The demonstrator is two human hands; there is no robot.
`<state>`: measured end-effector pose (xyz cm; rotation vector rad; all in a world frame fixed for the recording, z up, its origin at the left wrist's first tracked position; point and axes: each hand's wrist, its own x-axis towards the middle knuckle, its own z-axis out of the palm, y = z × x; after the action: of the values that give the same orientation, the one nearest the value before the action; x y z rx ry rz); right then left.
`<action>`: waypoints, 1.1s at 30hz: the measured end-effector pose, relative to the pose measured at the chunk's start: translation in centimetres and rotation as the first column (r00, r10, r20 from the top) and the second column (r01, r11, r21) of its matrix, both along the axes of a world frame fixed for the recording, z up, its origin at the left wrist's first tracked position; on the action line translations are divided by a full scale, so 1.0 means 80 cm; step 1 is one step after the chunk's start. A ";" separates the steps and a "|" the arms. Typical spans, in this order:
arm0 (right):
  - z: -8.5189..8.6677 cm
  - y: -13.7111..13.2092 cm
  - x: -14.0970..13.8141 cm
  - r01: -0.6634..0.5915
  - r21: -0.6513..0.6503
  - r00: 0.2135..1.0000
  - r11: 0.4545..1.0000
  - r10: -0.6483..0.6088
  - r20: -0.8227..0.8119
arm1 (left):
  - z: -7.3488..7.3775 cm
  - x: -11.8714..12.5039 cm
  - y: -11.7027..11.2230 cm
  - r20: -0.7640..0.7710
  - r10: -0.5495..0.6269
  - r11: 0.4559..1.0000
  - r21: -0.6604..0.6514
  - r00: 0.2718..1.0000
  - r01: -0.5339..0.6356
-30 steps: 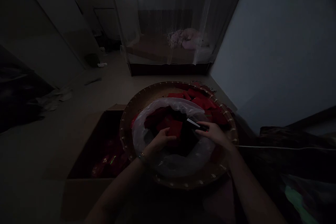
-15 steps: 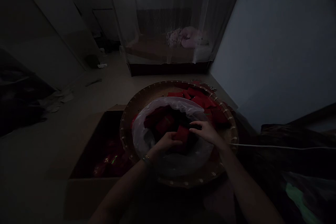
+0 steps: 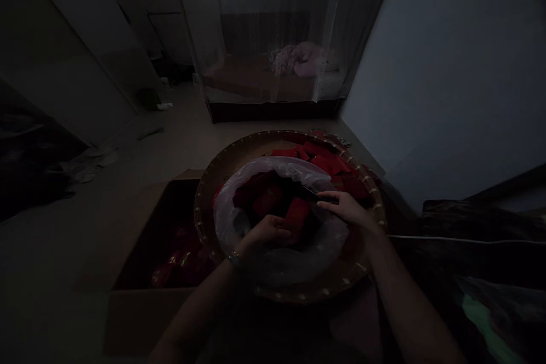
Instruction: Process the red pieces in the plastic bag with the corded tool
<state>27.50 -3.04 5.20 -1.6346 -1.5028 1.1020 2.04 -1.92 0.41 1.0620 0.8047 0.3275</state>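
A round woven tray (image 3: 222,168) lies on the floor in a dim room. On it sits a clear plastic bag (image 3: 232,216) holding red packets. My left hand (image 3: 267,231), with a bracelet at the wrist, is closed on a red packet (image 3: 297,211) inside the bag. My right hand (image 3: 347,209) pinches a thin dark flat piece (image 3: 313,194) at the bag's right edge. More loose red packets (image 3: 324,162) lie on the tray's far side.
An open cardboard box (image 3: 140,239) with red shiny items stands left of the tray. A netted bed (image 3: 273,79) is behind, a pale wall (image 3: 447,79) to the right, dark cloth and a white cord (image 3: 460,240) at right, scraps of paper (image 3: 91,159) on the floor at left.
My right hand moved in to the red packet, then back to the bag's right edge with the thin dark piece. My left hand stayed on the red packet, which now stands more upright.
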 end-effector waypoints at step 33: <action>-0.010 0.007 -0.010 -0.001 0.037 0.998 0.999 -0.001 0.056 | -0.009 -0.002 0.008 -0.015 0.085 0.996 -0.040 0.996 -0.086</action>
<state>26.72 -2.48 4.40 -1.6530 -1.5497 1.0296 1.89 -1.29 -0.31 0.9944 0.8669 0.3757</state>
